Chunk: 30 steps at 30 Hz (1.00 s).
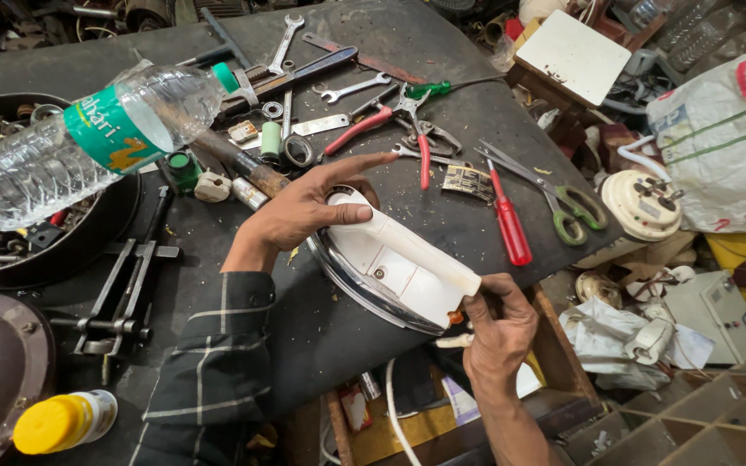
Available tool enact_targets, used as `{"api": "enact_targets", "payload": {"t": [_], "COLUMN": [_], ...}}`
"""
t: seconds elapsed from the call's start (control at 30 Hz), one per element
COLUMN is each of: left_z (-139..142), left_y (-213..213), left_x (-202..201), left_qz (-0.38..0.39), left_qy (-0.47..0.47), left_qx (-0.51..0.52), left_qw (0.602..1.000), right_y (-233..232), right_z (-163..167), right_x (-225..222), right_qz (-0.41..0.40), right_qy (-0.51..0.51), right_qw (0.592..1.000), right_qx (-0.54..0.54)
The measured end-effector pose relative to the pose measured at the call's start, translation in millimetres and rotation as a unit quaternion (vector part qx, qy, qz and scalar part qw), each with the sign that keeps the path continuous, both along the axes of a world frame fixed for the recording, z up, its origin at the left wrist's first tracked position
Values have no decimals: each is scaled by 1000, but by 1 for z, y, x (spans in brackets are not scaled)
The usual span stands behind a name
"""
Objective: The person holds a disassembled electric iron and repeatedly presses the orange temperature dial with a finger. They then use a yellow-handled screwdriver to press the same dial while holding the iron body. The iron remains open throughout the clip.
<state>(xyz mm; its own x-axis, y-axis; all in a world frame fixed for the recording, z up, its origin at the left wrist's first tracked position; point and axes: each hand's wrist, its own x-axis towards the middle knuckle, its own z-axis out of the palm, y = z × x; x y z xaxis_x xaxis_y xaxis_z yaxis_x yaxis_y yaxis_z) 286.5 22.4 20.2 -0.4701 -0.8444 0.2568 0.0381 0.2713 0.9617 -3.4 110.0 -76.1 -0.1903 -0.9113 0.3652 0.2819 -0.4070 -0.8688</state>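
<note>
A white electric iron with a shiny metal soleplate lies tilted on the dark workbench, near its front edge. My left hand rests on the iron's front end, thumb along the handle and index finger stretched out. My right hand pinches the iron's rear end, where the cord enters. A white cord hangs down below the bench edge.
Red-handled pliers, a red screwdriver, green-handled scissors, spanners and a clear plastic bottle lie on the bench. A black pan of parts sits left, a yellow-capped bottle at front left. Clutter fills the right side.
</note>
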Motion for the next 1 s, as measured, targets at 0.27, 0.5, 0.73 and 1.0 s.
{"api": "enact_targets", "payload": {"t": [0.27, 0.5, 0.73, 1.0], "left_z": [-9, -8, -5, -8], "left_y": [-11, -12, -11, -14], "left_x": [0, -2, -2, -1], "left_qz": [-2, 6, -5, -3], "left_qy": [-48, -56, -39, -45], "left_qx": [-30, -3, 12, -2], "left_qw": [998, 998, 999, 999], "right_y": [2, 1, 2, 3], "right_z": [-5, -6, -3, -1], "right_x": [-4, -9, -1, -1], "right_qz": [-10, -16, 7, -12], "right_qy": [21, 72, -11, 21], "right_qw": [1000, 997, 1000, 1000], "right_qx": [-3, 6, 21, -9]}}
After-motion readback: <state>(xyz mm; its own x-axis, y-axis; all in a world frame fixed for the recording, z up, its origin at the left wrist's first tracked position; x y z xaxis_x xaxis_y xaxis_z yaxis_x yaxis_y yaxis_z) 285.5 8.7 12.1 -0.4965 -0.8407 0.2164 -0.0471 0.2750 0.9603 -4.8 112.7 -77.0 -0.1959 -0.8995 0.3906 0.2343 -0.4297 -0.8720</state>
